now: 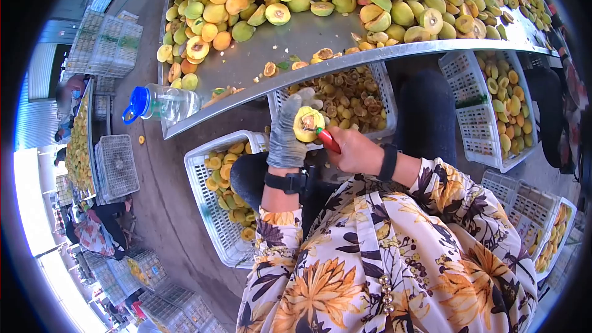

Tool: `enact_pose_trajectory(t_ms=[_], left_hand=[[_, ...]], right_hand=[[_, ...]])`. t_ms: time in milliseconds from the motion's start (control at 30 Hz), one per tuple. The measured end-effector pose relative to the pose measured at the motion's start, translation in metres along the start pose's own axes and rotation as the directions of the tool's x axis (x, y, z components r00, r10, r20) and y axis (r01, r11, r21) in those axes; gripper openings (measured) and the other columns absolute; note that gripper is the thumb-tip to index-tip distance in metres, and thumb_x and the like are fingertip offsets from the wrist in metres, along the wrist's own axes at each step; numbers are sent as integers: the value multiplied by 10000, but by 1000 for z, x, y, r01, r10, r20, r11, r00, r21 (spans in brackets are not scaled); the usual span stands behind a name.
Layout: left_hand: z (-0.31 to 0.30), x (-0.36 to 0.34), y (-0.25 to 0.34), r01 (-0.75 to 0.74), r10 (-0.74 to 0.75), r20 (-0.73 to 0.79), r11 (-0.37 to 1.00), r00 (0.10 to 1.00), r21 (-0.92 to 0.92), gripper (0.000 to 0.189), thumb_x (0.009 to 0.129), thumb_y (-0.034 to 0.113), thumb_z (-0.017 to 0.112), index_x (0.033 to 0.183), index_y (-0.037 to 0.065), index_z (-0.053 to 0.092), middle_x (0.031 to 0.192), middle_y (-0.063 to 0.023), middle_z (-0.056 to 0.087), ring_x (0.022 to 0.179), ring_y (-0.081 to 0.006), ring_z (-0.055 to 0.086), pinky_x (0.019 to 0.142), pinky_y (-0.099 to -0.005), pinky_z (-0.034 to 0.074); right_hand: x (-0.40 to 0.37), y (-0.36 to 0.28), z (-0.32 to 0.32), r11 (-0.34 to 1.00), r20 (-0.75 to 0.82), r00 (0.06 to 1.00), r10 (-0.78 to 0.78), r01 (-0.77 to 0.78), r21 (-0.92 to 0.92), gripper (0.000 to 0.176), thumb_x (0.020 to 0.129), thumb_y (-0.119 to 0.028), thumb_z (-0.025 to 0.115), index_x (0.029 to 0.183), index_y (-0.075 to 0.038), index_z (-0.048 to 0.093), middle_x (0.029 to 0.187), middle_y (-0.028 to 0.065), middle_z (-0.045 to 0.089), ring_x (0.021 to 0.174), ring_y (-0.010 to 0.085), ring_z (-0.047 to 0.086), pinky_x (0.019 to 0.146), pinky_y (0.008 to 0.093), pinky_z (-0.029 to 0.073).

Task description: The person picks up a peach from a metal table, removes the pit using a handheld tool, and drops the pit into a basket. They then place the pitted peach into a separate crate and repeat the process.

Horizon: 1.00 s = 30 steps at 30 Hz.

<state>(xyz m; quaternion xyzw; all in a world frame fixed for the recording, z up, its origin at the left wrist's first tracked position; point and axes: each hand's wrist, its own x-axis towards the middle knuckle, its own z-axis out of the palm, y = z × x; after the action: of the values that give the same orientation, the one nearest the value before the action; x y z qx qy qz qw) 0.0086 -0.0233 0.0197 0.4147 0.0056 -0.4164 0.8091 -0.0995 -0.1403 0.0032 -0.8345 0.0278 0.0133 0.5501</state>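
Note:
My left hand point(287, 135), in a grey glove, holds a yellow-green peach half point(308, 124) with its cut face turned up. A small red-handled pitting knife point(328, 140) is gripped in my bare right hand point(359, 152). Its green-collared tip reaches into the brownish middle of the peach half; the blade itself is mostly hidden. Both hands are in front of the metal table's edge, above my lap. Just beyond them a white crate point(390, 102) holds pits and brown fruit scraps. Beside my left forearm stands another white crate point(203, 194) of peach halves.
A metal table point(296, 34) carries a large heap of halved peaches point(394, 0). A clear jug with a blue lid point(139, 105) lies at its left corner. More fruit crates point(472, 83) stand at right. Stacked crates point(117, 43) and other people point(98, 228) are at left.

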Motion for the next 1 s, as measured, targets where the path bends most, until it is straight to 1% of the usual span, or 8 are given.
enact_pose_trajectory(t_ms=[100, 200, 400, 600, 733, 800, 833, 1000], left_hand=[[2, 0, -15, -157, 156, -206, 988, 966, 13, 243, 778, 198, 678, 894, 6, 585, 760, -113, 626, 623, -208, 625, 521, -294, 530], [-4, 3, -21, -86, 73, -274, 996, 959, -38, 239, 764, 181, 694, 872, -4, 588, 737, -112, 623, 609, -211, 622, 516, -289, 524], [4, 0, -27, -188, 201, -282, 979, 938, 74, 215, 772, 147, 684, 866, -26, 596, 722, -121, 629, 581, -209, 617, 503, -276, 514], [3, 3, -26, -286, 300, -253, 954, 920, 91, 188, 785, 135, 667, 859, -21, 592, 702, -123, 621, 567, -214, 615, 450, -291, 510], [1, 6, -18, -144, 140, -177, 990, 974, -11, 248, 781, 246, 658, 852, 31, 556, 710, -109, 601, 599, -229, 609, 474, -320, 519], [-2, 6, -11, 9, -6, -124, 1000, 992, 21, 232, 777, 227, 650, 866, 43, 539, 702, -111, 592, 609, -242, 609, 476, -321, 518], [-7, 11, -13, -4, 11, -107, 998, 994, 65, 217, 777, 204, 645, 874, 47, 531, 700, -110, 590, 613, -245, 610, 475, -323, 517], [1, 8, -11, -194, 237, -102, 929, 966, 316, 272, 789, 226, 651, 908, -5, 571, 753, -114, 610, 609, -206, 606, 494, -290, 508]], right_hand=[[-6, -3, 0, 999, 57, 998, 30, -31, 18, 192, 704, -51, 567, 862, 18, 483, 597, 204, 537, 576, 354, 577, 527, 381, 448], [-8, -3, -1, 1000, 90, 996, 19, -20, 10, 178, 720, -52, 550, 866, 16, 475, 577, 185, 534, 515, 310, 576, 486, 367, 443], [-10, -32, -21, 951, 304, 924, 233, -281, 127, 179, 727, -39, 519, 877, 45, 471, 618, 169, 560, 565, 299, 601, 512, 371, 475], [-10, -34, -12, 786, 466, 828, 313, -501, 362, 113, 781, -20, 464, 877, -28, 406, 547, 36, 465, 351, 114, 468, 322, 257, 381], [-12, -27, 8, 759, 359, 870, 339, -478, 442, 120, 774, -21, 480, 875, -34, 418, 546, 46, 474, 353, 126, 468, 333, 264, 385], [-14, -7, 22, 989, -80, 987, -138, 142, 40, 128, 761, -17, 504, 866, -28, 432, 562, 76, 494, 367, 149, 485, 350, 281, 399], [-15, -6, 22, 989, -77, 988, -137, 140, 38, 128, 761, -17, 504, 866, -28, 432, 562, 76, 494, 367, 149, 485, 350, 281, 399], [-11, -20, 11, 933, 177, 957, 230, -268, 239, 136, 752, 6, 488, 875, -16, 435, 588, 86, 496, 392, 150, 503, 345, 280, 388]])
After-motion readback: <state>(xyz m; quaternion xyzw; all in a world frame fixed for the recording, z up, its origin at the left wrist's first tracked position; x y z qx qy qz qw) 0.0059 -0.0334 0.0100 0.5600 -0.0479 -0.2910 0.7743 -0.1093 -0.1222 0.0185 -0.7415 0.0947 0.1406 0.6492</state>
